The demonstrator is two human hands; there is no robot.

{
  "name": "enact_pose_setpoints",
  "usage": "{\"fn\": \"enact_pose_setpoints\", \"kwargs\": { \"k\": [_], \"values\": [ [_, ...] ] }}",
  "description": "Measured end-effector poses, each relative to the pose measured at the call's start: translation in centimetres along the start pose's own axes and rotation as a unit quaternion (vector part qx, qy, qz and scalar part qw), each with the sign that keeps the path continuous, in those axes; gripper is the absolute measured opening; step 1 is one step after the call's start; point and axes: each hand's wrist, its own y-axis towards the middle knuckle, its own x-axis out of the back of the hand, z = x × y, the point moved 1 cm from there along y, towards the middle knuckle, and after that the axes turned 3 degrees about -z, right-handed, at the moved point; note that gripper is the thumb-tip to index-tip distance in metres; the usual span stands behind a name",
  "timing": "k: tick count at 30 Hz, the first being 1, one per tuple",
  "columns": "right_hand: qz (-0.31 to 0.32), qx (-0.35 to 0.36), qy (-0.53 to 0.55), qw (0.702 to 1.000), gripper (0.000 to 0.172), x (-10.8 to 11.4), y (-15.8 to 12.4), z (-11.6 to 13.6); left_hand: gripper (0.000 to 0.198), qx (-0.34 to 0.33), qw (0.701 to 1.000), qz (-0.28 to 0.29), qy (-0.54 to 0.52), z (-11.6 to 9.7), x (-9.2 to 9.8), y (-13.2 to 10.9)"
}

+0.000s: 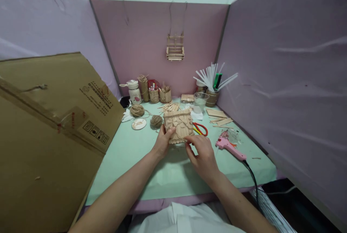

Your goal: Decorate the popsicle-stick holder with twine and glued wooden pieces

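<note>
A light wooden craft box (179, 126), made of sticks with scalloped edges and petal-shaped flowers on its front, is held up above the table. My left hand (163, 141) grips its left side, thumb across the front. At the lower right corner, my right hand (202, 153) has its fingertips bent in against the bottom edge. Whether a small piece is pinched there too is hidden. Red and yellow scissor handles (201, 129) stick out behind the box on the right. A pink glue gun (230, 147) lies to the right of my right hand.
Twine balls (137, 110) and a round disc (139, 124) lie left, near a large cardboard box (54, 135). Craft sticks (218, 115) lie right; glue sticks (211, 77) stand in a cup behind. The glue gun's cable (255, 178) drops over the front edge. A small wooden swing (175, 48) hangs behind.
</note>
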Motion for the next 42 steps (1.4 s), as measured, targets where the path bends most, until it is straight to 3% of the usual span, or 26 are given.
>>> {"fn": "enact_pose_setpoints", "kwargs": {
  "k": [8, 15, 24, 35, 42],
  "values": [
    [-0.01, -0.051, -0.003, 0.999, 0.015, 0.3, 0.2, -1.1, 0.064, -0.012, 1.0, 0.009, 0.0, 0.1, 0.1, 0.2],
    [-0.016, -0.131, 0.092, 0.987, 0.015, 0.9, 0.2, -1.8, 0.061, 0.007, 1.0, -0.002, -0.014, -0.1, 0.2, 0.4],
    [-0.036, -0.063, 0.035, 0.997, 0.013, 1.7, 1.4, -1.8, 0.062, -0.007, 1.0, -0.008, 0.014, 0.6, 0.8, 0.8],
    [-0.015, -0.102, -0.001, 0.995, 0.008, 1.1, 1.7, -3.0, 0.068, -0.063, 0.994, 0.014, 0.09, 0.8, 1.2, 0.9],
    [-0.009, -0.195, 0.066, 0.979, 0.007, 0.7, 1.7, -3.2, 0.066, -0.088, 0.987, 0.001, 0.133, 0.6, 1.2, 0.8]
  ]
}}
